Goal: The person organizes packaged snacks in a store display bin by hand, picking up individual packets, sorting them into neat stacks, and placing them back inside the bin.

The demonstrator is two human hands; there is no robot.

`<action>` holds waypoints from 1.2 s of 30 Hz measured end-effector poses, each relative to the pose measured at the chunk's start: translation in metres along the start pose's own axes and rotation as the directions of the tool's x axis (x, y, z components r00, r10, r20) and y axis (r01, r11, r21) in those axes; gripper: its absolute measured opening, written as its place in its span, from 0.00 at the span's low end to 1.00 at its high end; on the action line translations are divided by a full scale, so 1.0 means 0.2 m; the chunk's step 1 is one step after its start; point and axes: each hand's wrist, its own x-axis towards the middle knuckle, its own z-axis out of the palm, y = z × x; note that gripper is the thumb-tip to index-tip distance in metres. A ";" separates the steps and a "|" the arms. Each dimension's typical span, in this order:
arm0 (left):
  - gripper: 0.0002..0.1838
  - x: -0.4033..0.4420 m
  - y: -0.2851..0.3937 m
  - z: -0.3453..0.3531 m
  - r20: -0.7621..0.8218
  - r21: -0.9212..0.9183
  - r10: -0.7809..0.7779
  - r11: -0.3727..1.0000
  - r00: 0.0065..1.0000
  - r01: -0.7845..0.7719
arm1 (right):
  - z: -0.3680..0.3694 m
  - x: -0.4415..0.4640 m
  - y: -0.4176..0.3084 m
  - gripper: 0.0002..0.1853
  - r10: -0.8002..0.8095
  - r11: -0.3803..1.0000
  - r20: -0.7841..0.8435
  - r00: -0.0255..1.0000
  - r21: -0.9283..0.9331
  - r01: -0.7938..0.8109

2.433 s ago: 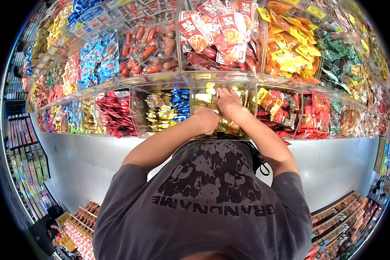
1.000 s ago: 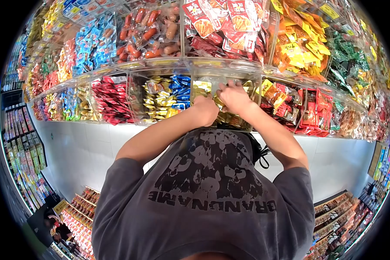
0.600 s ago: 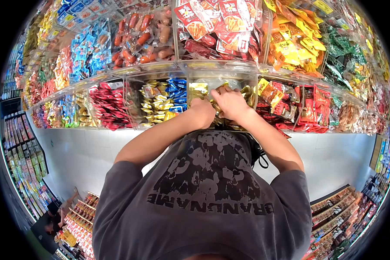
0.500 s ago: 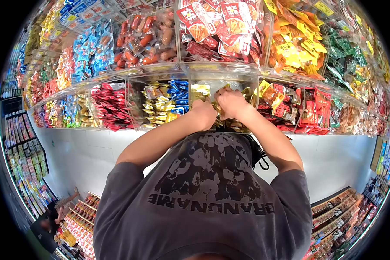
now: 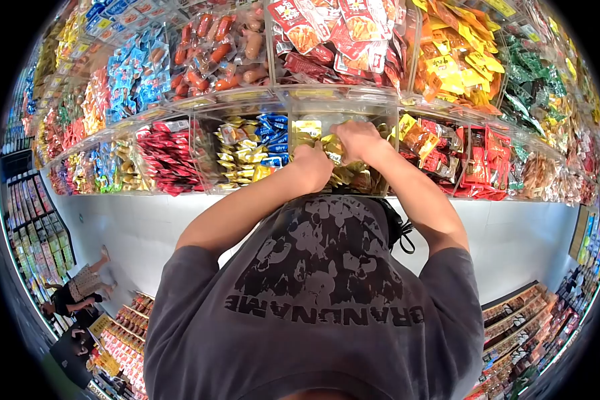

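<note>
Both hands are inside a clear bin (image 5: 300,112) of small gold snack packets (image 5: 357,181). My left hand (image 5: 312,167) is closed at the bin's left side, its fingertips on a gold packet. To the right and slightly farther in, my right hand (image 5: 357,141) has its fingers curled down among the packets, closed on a gold packet whose edge shows between the hands. The fingertips are partly hidden. A pale yellow label or packet (image 5: 308,127) is at the bin's back left.
Left of my bin are yellow and blue packets (image 5: 273,140) and red packets (image 5: 170,157); on the right, red and orange packets (image 5: 427,150). An upper row holds sausages (image 5: 217,50) and yellow bags (image 5: 450,67). Other people (image 5: 80,290) are at the lower left.
My hands stay in the same bin; the right has shifted slightly up and left, and more of the packets beneath shows. At the lower left, another person has come into view.
</note>
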 end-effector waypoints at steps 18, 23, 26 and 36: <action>0.23 0.04 0.00 0.00 0.093 0.017 -0.005 1.000 0.996 0.004 | -0.08 -0.01 -0.01 0.48 -0.012 0.999 0.190 0.982 -0.034 0.019; 0.22 0.04 0.01 0.00 0.027 0.048 -0.024 0.999 0.999 0.023 | -0.12 0.03 -0.06 0.44 0.027 0.995 0.203 0.979 -0.101 -0.006; 0.20 0.03 0.01 -0.03 0.084 0.012 0.002 1.000 0.996 -0.003 | -0.14 0.07 -0.06 0.45 0.075 0.989 0.215 0.974 -0.144 -0.045; 0.21 0.07 0.03 -0.02 0.118 -0.005 -0.023 1.000 0.993 0.024 | -0.16 0.11 -0.01 0.34 0.435 0.895 0.208 0.876 -0.206 -0.395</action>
